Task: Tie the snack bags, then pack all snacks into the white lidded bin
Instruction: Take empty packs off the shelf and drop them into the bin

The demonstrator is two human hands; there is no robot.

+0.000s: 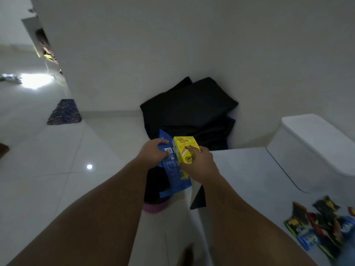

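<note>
Packing seemed in hand: the left hand [153, 153] gripped a blue snack bag [175, 176] near its upper end and the right hand [200, 164] clasped a yellow snack box [182, 147], both held well left of the white lidded bin [315, 143], whose lid looked shut and would likely need lifting next

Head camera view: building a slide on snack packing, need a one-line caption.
Left hand grips a blue snack bag while right hand holds a yellow snack box; loose snack packets lie at right.
</note>
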